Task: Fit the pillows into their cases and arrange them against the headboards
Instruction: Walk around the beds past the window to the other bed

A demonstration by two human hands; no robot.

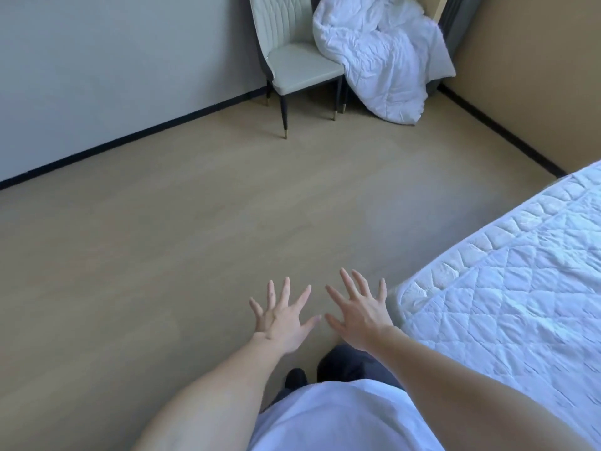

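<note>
Both hands, left hand [282,320] and right hand [361,315], hang empty over the bare floor [162,255] with fingers spread wide. The quilted mattress [520,288] lies just to the right. Far off, a white duvet [380,53] slumps beside a cream chair [292,56]; no pillows or cases show.

— What are the hands doing?
— Both are held out over the tan floor [162,255], fingers spread, holding nothing. The left hand [283,320] and right hand [361,317] are side by side, close but apart.
— And the room?
— A quilted white mattress [520,288] fills the near right. In the far corner a pale chair [292,60] stands by the wall, a crumpled white duvet [380,56] heaped just to its right.
</note>
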